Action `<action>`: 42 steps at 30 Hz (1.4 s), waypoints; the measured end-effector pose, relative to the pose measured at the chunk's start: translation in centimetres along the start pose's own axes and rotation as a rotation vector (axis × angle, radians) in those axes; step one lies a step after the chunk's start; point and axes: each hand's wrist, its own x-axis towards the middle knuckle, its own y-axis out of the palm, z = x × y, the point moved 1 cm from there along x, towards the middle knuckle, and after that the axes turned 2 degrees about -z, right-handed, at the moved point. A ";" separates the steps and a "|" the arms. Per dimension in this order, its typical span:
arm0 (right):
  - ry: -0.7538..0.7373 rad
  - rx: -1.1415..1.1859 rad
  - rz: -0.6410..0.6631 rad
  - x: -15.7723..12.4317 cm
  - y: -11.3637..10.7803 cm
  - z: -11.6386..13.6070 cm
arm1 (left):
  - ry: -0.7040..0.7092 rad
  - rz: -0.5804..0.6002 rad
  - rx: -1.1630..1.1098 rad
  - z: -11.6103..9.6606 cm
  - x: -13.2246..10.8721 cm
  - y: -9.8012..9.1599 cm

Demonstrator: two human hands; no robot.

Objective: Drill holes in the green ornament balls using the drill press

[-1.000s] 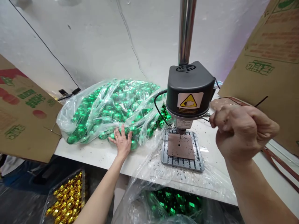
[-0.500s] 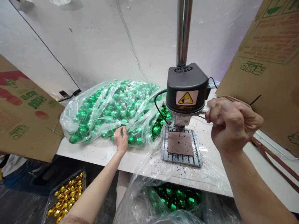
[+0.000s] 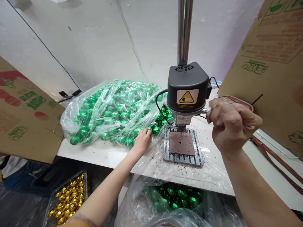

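My left hand [image 3: 142,141] is at the mouth of a clear plastic bag [image 3: 78,126] full of shiny green faceted balls [image 3: 118,115]. Its fingers stretch forward beside the loose balls at the opening; the fingertips are partly hidden, and I see no ball lifted in them. My right hand [image 3: 233,124] is a fist at the right side of a black bench drill press [image 3: 188,83], closed around its handle, which the fingers mostly cover. Below the drill bit, a brown plate [image 3: 181,148] with a small dark hole lies on the grooved metal base [image 3: 199,159].
Dark shavings lie scattered around the base. Cardboard flaps stand at the left [image 3: 30,126] and right [image 3: 272,72]. A brown strap [image 3: 279,160] runs along the right. Under the table edge is another plastic bag [image 3: 134,198] of green balls; gold balls [image 3: 68,198] fill a clear tray at lower left.
My left hand has moved right along the front of the bag, from its middle to its mouth near the drill press. My right fist has kept its place at the handle.
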 end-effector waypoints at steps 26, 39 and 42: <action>0.030 0.030 0.037 0.2 -0.3 -0.1 | -0.641 0.211 -2.055 -7.1 -0.2 -3.7; 0.070 -0.009 0.088 0.1 -0.3 0.1 | -0.435 -0.022 -1.665 -9.6 1.4 0.9; 0.059 -0.010 0.092 0.2 -0.4 0.0 | -0.390 -0.004 -1.672 -10.0 1.4 1.6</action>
